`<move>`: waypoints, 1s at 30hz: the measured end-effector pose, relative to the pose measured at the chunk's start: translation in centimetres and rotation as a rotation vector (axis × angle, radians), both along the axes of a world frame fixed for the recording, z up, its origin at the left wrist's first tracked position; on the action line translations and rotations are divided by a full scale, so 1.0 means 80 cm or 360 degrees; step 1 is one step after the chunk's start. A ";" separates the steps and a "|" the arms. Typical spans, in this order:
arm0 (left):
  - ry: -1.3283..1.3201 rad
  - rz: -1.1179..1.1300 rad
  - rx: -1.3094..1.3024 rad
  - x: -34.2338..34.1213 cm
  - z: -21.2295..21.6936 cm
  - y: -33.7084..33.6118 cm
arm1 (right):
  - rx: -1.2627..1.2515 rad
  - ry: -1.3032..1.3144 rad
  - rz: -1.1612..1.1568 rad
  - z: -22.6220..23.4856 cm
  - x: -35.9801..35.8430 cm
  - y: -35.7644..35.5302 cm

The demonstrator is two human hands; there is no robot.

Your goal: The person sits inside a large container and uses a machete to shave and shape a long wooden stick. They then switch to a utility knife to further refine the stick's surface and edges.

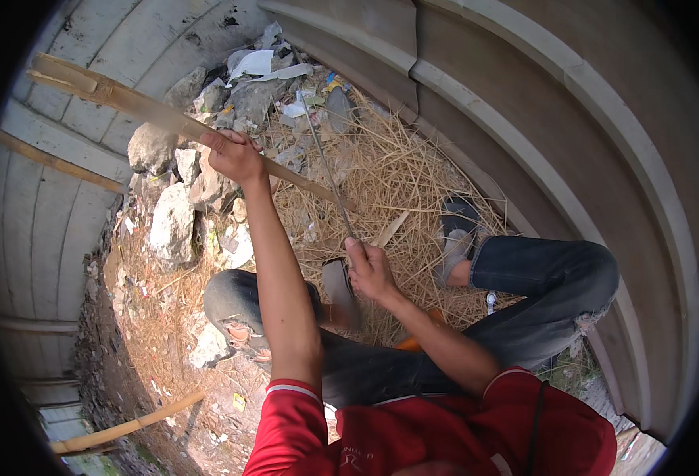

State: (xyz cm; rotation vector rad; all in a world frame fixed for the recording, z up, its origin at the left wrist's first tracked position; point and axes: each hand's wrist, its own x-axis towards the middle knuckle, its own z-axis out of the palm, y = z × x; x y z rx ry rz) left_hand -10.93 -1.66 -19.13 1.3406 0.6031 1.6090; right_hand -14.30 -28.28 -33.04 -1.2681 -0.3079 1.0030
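A long split-bamboo strip (139, 103) slants from the upper left down to the straw, and my left hand (237, 157) is closed around its middle. My right hand (371, 271), lower and nearer my body, grips the near end of a long thin grey rod (322, 151). The rod points away from me and passes the bamboo's lower end; whether it is a round rod or a blade seen edge-on, I cannot tell. Dry straw (397, 166) lies beneath both. Beside my right hand is a blurred grey shape (338, 284), perhaps my left shoe.
Corrugated metal sheets (540, 103) curve along the right, and pale panels (111, 47) stand at left. Rocks (172, 222) and litter lie left of the straw. Another bamboo piece (135, 424) is at lower left. Something orange (410, 343) shows under my right forearm, between my bent legs.
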 end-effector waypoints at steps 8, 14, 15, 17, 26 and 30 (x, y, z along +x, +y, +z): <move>0.0033 -0.0077 -0.0009 0.016 0.012 -0.017 | -0.0948 0.0468 0.0239 -0.156 0.007 -0.023; 0.0022 -0.0104 -0.0017 -0.011 0.008 -0.008 | -0.0512 -0.0261 0.0058 -0.059 0.026 -0.018; 0.0015 -0.0108 0.0003 -0.007 0.008 -0.004 | -0.0414 -0.0499 0.0029 -0.065 0.022 -0.015; 0.0020 -0.0075 0.0024 -0.002 0.010 -0.005 | -0.0378 -0.0745 -0.0048 -0.074 0.007 -0.019; 0.0060 -0.0162 0.0025 0.001 0.005 -0.023 | -0.0989 0.0255 0.0205 -0.142 0.029 -0.037; 0.0050 -0.0221 0.0025 -0.008 0.006 -0.014 | -0.0591 -0.0190 -0.0029 -0.052 0.022 -0.020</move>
